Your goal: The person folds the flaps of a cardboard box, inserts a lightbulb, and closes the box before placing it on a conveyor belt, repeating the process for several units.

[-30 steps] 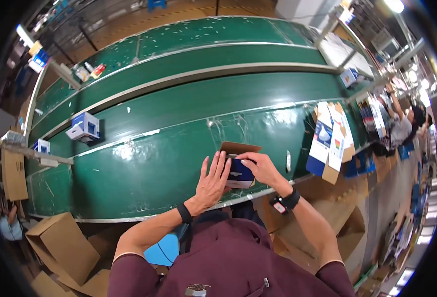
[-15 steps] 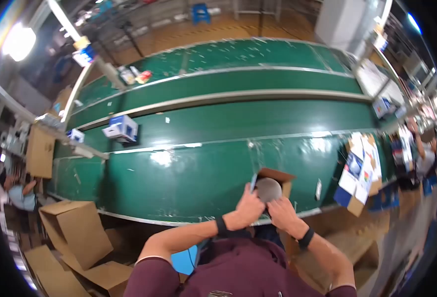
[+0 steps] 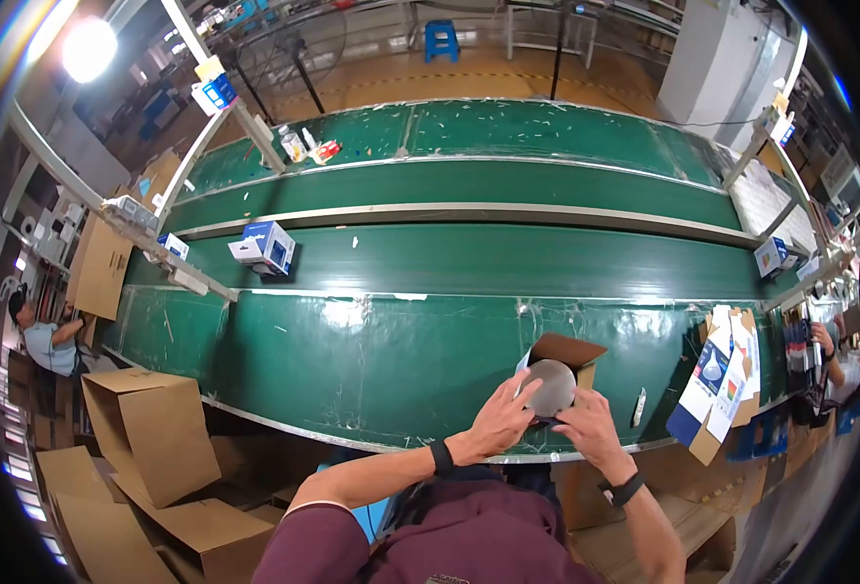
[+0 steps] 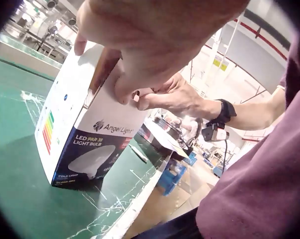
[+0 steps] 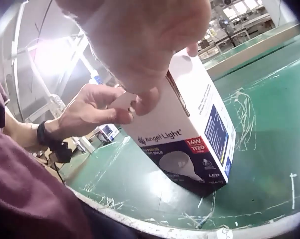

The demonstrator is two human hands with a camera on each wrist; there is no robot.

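Note:
A white and dark blue light bulb box (image 4: pixel 102 134) stands on the green bench (image 3: pixel 420 380) near its front edge. Its brown-lined top flap (image 3: pixel 568 347) is raised on the far side. In the head view the round grey face of a bulb (image 3: pixel 552 387) fills the box's mouth. My left hand (image 3: pixel 501 417) pinches the near upper edge at the left, thumb against the printed front and an extended finger over the bulb face. Opposite, my right hand (image 3: pixel 590 425) pinches the same edge, its thumb close to the left one.
Flattened printed cartons (image 3: pixel 717 384) lie right on the bench beside a small white strip (image 3: pixel 639 407). Another bulb box (image 3: pixel 266 250) sits back left, and one (image 3: pixel 772 257) far right. Brown cardboard boxes (image 3: pixel 162 438) crowd the floor at left. A low rail (image 3: pixel 469 214) crosses the bench.
The box's blue front showed under my hands one second ago; now the bulb's round face shows at its top. My left hand went from lying flat across the box to pinching its edge.

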